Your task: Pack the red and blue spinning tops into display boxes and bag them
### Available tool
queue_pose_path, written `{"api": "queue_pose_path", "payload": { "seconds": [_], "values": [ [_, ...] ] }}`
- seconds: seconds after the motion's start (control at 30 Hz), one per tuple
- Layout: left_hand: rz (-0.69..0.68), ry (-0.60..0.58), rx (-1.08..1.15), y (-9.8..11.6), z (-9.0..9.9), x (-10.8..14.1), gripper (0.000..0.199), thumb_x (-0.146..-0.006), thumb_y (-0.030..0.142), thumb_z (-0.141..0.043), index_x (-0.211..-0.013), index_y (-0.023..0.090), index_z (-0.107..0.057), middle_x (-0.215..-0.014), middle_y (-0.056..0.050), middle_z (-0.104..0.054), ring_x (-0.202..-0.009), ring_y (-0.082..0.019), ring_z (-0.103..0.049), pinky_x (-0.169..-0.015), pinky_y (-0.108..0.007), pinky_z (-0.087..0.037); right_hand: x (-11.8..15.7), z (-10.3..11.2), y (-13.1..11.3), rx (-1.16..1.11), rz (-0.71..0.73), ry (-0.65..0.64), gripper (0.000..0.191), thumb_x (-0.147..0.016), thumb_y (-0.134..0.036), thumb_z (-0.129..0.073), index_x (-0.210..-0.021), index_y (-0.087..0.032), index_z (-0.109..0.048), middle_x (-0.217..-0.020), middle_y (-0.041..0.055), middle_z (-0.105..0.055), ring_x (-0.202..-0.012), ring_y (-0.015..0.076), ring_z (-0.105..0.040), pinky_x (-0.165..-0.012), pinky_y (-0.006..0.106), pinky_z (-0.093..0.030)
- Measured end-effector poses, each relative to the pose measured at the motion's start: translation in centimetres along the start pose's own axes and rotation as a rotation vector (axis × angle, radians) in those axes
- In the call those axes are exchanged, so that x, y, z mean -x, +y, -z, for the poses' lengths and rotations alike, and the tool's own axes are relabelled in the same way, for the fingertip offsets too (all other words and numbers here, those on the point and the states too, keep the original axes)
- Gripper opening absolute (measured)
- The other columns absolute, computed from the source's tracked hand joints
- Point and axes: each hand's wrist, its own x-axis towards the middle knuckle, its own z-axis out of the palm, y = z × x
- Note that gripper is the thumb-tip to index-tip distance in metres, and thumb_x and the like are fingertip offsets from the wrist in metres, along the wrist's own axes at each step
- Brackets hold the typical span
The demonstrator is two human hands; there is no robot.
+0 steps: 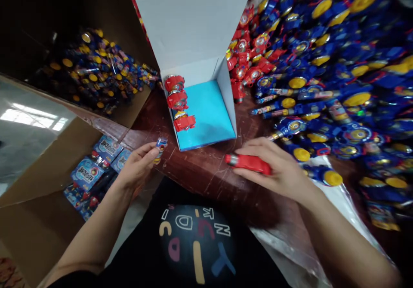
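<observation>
My right hand (277,167) grips a red toy launcher (247,162) just above the dark red table (206,172), in front of an open box. My left hand (138,165) pinches a small blue packet (160,146) at the table's left edge. The box (209,111) has a white raised lid and a light blue floor. Three red toy pieces (178,103) are lined up along its left wall.
A big heap of blue and yellow toys (338,64) covers the right side, with red ones (248,51) near the box. A cardboard carton (48,172) at lower left holds packed blue boxes (93,167). Another carton (97,68) at upper left holds mixed small parts.
</observation>
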Motion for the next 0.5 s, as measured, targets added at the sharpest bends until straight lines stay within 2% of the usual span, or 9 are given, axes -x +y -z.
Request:
{"api": "queue_pose_path", "payload": {
  "seconds": [0.07, 0.13, 0.2, 0.27, 0.3, 0.33, 0.4, 0.43, 0.5],
  "values": [
    [0.077, -0.02, 0.112, -1.0, -0.8, 0.4, 0.052, -0.071, 0.053, -0.098, -0.106, 0.018, -0.081, -0.105, -0.009, -0.081, -0.088, -0.021, -0.075, -0.082, -0.032, -0.061, -2.2, -2.6, -0.3, -0.096, 0.046, -0.085, 0.036, -0.096, -0.034, -0.079, -0.129, -0.026, -0.066, -0.118, 0.008, -0.065, -0.106, 0.0212, -0.072, -0.091, 0.035, -0.063],
    [0.048, -0.054, 0.072, -1.7, -1.2, 0.0, 0.051, -0.074, 0.055, -0.096, -0.107, 0.019, -0.081, -0.105, -0.008, -0.081, -0.087, -0.019, -0.074, -0.081, -0.03, -0.06, -3.6, -4.6, -0.5, -0.161, 0.068, -0.135, 0.033, -0.098, -0.036, -0.077, -0.128, -0.026, -0.066, -0.12, 0.0079, -0.065, -0.109, 0.0203, -0.071, -0.095, 0.035, -0.063],
    [-0.071, -0.139, -0.114, -1.9, -1.4, -0.4, 0.043, -0.083, 0.052, -0.09, -0.111, 0.021, -0.082, -0.108, -0.007, -0.08, -0.091, -0.018, -0.073, -0.084, -0.029, -0.058, -4.2, -6.0, -0.8, -0.245, 0.059, -0.159, 0.045, -0.097, -0.042, -0.078, -0.136, -0.026, -0.063, -0.123, 0.0083, -0.067, -0.111, 0.0208, -0.072, -0.096, 0.036, -0.062],
    [-0.235, -0.277, -0.37, -1.9, -1.9, -0.3, 0.035, -0.089, 0.045, -0.087, -0.113, 0.021, -0.081, -0.107, -0.007, -0.078, -0.093, -0.018, -0.072, -0.085, -0.029, -0.056, -4.3, -7.0, -1.1, -0.358, -0.016, -0.203, 0.061, -0.099, -0.048, -0.074, -0.152, -0.025, -0.052, -0.124, 0.0084, -0.07, -0.105, 0.02, -0.073, -0.09, 0.035, -0.063],
    [-0.315, -0.345, -0.475, -1.7, -2.4, -0.1, 0.032, -0.09, 0.042, -0.086, -0.113, 0.02, -0.08, -0.107, -0.006, -0.077, -0.093, -0.017, -0.072, -0.084, -0.029, -0.055, -4.2, -7.4, -1.3, -0.406, -0.073, -0.24, 0.062, -0.101, -0.051, -0.07, -0.154, -0.024, -0.05, -0.121, 0.0077, -0.072, -0.1, 0.0191, -0.074, -0.086, 0.034, -0.062],
    [-0.39, -0.405, -0.552, -1.6, -3.1, 0.1, 0.029, -0.092, 0.041, -0.084, -0.112, 0.02, -0.079, -0.107, -0.006, -0.076, -0.093, -0.018, -0.072, -0.084, -0.029, -0.055, -4.1, -7.8, -1.5, -0.443, -0.129, -0.285, 0.057, -0.103, -0.052, -0.066, -0.151, -0.023, -0.053, -0.116, 0.0065, -0.074, -0.094, 0.0181, -0.074, -0.082, 0.032, -0.061],
    [-0.519, -0.499, -0.634, -1.2, -4.6, 0.6, 0.023, -0.097, 0.038, -0.08, -0.11, 0.019, -0.076, -0.108, -0.007, -0.075, -0.096, -0.018, -0.071, -0.087, -0.03, -0.055, -3.4, -8.2, -2.0, -0.481, -0.223, -0.359, 0.039, -0.106, -0.051, -0.061, -0.132, -0.022, -0.066, -0.103, 0.0041, -0.076, -0.086, 0.0171, -0.073, -0.077, 0.03, -0.059],
    [-0.576, -0.539, -0.646, -0.9, -5.3, 0.7, 0.021, -0.099, 0.037, -0.078, -0.11, 0.019, -0.074, -0.109, -0.007, -0.075, -0.099, -0.019, -0.071, -0.089, -0.031, -0.056, -2.9, -8.2, -2.3, -0.492, -0.258, -0.375, 0.035, -0.105, -0.051, -0.06, -0.123, -0.022, -0.07, -0.101, 0.0039, -0.076, -0.086, 0.0176, -0.072, -0.078, 0.031, -0.059],
    [-0.689, -0.58, -0.639, -0.3, -6.1, 0.3, 0.024, -0.099, 0.037, -0.078, -0.112, 0.019, -0.072, -0.112, -0.008, -0.075, -0.105, -0.02, -0.072, -0.094, -0.033, -0.057, -1.0, -7.6, -2.5, -0.515, -0.342, -0.356, 0.034, -0.104, -0.051, -0.06, -0.121, -0.024, -0.072, -0.108, 0.0053, -0.078, -0.095, 0.0206, -0.074, -0.086, 0.034, -0.061]
  ]
}}
